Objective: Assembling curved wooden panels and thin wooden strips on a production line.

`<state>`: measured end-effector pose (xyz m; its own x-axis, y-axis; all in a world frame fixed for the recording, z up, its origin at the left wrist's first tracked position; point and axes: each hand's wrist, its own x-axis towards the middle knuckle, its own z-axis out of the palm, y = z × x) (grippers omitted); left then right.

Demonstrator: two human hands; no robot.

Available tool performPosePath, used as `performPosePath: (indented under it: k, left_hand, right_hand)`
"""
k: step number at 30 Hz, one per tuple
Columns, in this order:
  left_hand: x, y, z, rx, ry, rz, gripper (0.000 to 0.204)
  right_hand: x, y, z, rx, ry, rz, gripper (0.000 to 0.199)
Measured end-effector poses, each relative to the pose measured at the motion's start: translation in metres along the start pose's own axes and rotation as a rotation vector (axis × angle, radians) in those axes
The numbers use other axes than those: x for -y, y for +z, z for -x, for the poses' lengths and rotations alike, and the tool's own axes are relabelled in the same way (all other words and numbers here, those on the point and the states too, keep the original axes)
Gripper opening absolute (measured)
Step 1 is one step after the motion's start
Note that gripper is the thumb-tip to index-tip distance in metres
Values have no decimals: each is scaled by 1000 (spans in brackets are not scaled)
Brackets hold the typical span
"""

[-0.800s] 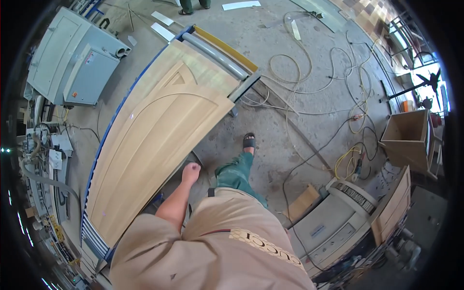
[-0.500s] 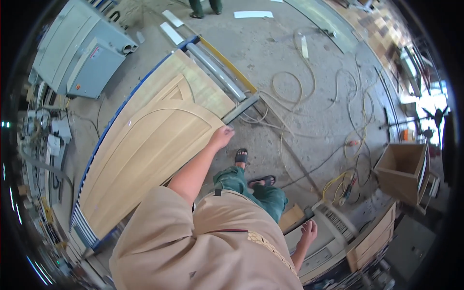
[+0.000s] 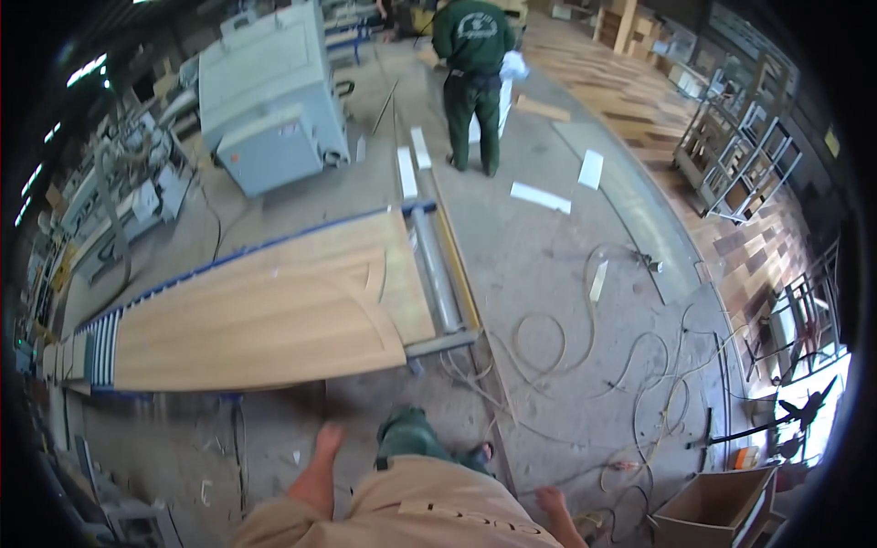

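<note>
My left hand (image 3: 329, 440) hangs low in front of me, blurred, its fingers loosely extended and nothing visible in them. It is apart from the wooden door panel (image 3: 256, 320), which lies flat ahead on a blue-framed roller conveyor (image 3: 431, 265). The panel is pale, with a curved raised moulding and an arched end. My right hand (image 3: 551, 500) hangs at my right side, also blurred and seemingly empty. Its fingers look relaxed, and it touches nothing that I can see.
A grey-green machine cabinet (image 3: 265, 100) stands at the far left. Another person (image 3: 475, 82) in dark green stands ahead. Hoses and cables (image 3: 639, 393) coil on the floor to the right, near an open wooden box (image 3: 713, 502). White strips (image 3: 541, 197) lie on the floor; a metal rack (image 3: 740, 146) stands beyond.
My view has tilted up and turned, bringing the other person into fuller sight. My left hand, earlier by the panel's edge, is now lower and clear of it.
</note>
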<state>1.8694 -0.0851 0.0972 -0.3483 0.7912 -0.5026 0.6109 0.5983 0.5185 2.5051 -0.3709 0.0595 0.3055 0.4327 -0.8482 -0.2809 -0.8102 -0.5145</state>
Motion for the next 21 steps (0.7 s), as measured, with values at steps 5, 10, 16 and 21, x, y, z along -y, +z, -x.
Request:
performPosePath:
  k: [5,10,16,21]
  left_hand:
    - [86,-48,155,296,415,-887,28]
    - [49,1,175,305,280,-360,27]
    - [6,12,135,156,-279,273,37]
    - [-57,5,70,55,10,342,38]
  right_hand:
    - [5,-78,-52,-174,-58,-334,9]
    - [25,-116,-130,-152,-638,1025,17]
    - [172,95,-102,45,-453,568,24]
    - [233,159,-69,106,-588,371,33]
